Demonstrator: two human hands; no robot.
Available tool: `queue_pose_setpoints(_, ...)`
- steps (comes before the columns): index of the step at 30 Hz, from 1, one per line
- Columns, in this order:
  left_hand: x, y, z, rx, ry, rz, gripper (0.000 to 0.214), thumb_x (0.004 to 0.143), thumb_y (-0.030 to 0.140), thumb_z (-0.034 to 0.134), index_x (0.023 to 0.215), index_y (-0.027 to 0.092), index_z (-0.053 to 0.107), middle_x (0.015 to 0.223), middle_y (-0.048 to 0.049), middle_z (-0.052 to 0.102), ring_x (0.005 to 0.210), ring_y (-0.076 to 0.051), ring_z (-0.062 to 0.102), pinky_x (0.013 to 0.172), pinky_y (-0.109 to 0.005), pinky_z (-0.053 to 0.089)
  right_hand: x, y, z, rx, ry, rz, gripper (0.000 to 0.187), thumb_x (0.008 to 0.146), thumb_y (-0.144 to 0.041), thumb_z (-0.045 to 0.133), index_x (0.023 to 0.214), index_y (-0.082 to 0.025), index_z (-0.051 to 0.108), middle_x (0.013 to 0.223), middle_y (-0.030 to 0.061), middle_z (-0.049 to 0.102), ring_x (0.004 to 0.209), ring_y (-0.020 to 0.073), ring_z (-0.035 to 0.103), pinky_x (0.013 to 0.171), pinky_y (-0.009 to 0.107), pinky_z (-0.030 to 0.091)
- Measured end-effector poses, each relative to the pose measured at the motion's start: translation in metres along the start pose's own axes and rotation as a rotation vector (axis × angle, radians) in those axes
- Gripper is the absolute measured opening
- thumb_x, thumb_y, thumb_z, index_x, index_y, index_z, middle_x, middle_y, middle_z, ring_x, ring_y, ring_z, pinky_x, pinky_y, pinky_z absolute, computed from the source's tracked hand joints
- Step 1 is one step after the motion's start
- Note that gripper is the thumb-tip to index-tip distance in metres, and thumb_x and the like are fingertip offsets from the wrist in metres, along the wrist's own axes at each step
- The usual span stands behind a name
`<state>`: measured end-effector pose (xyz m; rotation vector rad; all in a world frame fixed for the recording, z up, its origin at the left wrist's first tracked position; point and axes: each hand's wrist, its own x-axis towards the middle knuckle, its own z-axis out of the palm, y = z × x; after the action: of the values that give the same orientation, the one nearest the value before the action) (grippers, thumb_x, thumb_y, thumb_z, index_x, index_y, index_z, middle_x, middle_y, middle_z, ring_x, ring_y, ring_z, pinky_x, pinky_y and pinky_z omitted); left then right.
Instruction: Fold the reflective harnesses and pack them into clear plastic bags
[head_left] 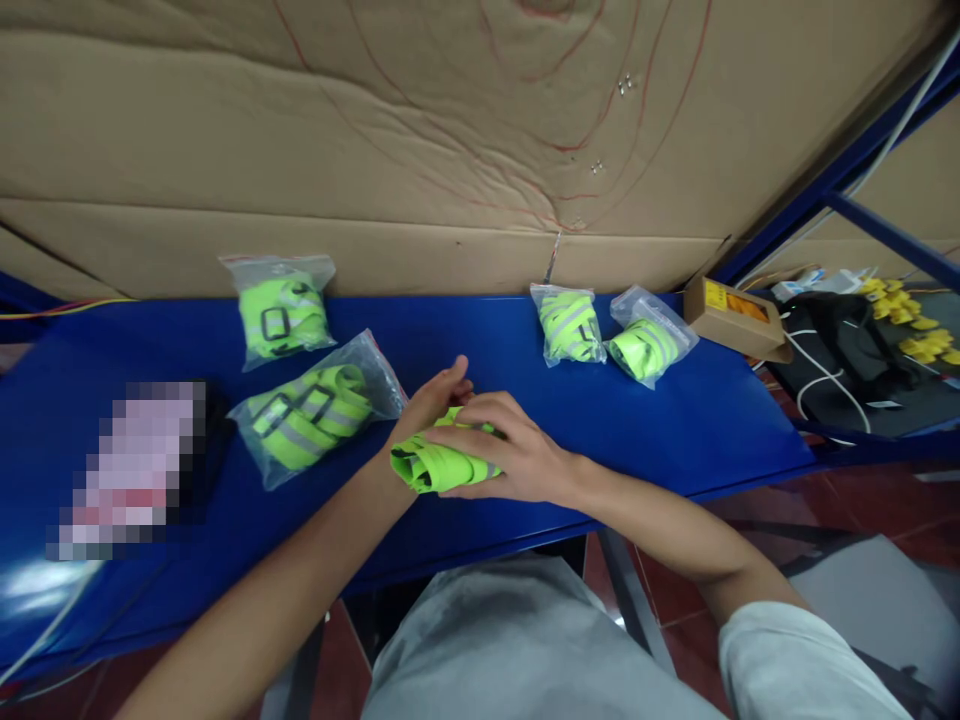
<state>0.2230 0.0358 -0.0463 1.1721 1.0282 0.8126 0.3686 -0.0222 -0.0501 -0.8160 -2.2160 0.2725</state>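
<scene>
In front of me, over the table's near edge, is a rolled neon-yellow reflective strap point(439, 468) with grey stripes. My right hand point(529, 450) wraps over it from the right, fingers closed on its top and side. My left hand point(431, 400) supports the roll from behind and the left, thumb pointing up and most fingers hidden. Just left of my hands lies a clear zip bag point(311, 415) holding a similar strap with black buckles. Another bagged strap point(281, 315) sits behind it. Two smaller bagged straps, one point(570, 325) beside the other point(651, 345), lie at the back right.
The blue table point(450, 335) runs up against a cardboard wall point(375, 130). A blurred-out flat item point(135, 470) lies at the left. At the right end are an open cardboard box point(735, 315), a black bag point(840, 350), yellow pieces point(926, 345) and white cables.
</scene>
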Motion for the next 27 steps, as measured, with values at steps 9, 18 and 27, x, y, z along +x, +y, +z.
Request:
queue_pose_setpoints(9, -0.017, 0.017, 0.007, -0.552, -0.019, -0.03, 0.061, 0.079, 0.081, 0.062, 0.081, 0.02, 0.068, 0.081, -0.003, 0.071, 0.082, -0.019, 0.069, 0.068, -0.028, 0.055, 0.004, -0.008, -0.017, -0.094, 0.473, 0.289, 0.044, 0.094, -0.053, 0.064, 0.129, -0.027, 0.065, 0.114, 0.0101, 0.064, 0.108, 0.0259, 0.064, 0.098, 0.043, 0.056)
queue_pose_setpoints(18, -0.028, -0.002, 0.03, -0.426, -0.071, 0.126, 0.07, 0.061, 0.04, 0.096, 0.122, 0.026, 0.065, 0.122, -0.0046, 0.073, 0.113, -0.024, 0.068, 0.096, -0.032, 0.054, 0.005, 0.0, -0.001, 0.056, 0.592, 0.519, 0.032, 0.106, -0.044, 0.038, 0.127, -0.024, 0.051, 0.117, 0.0103, 0.062, 0.106, 0.0215, 0.062, 0.095, 0.039, 0.053)
queue_pose_setpoints(27, -0.015, -0.002, 0.019, -0.391, 0.025, 0.087, 0.057, 0.068, 0.036, 0.092, 0.115, 0.019, 0.066, 0.112, -0.0064, 0.075, 0.096, -0.023, 0.072, 0.082, -0.035, 0.059, 0.018, 0.11, -0.115, -0.595, 0.156, 1.09, 0.058, 0.105, -0.056, 0.034, 0.108, -0.012, 0.071, 0.11, 0.0194, 0.071, 0.111, 0.0283, 0.065, 0.098, 0.041, 0.048)
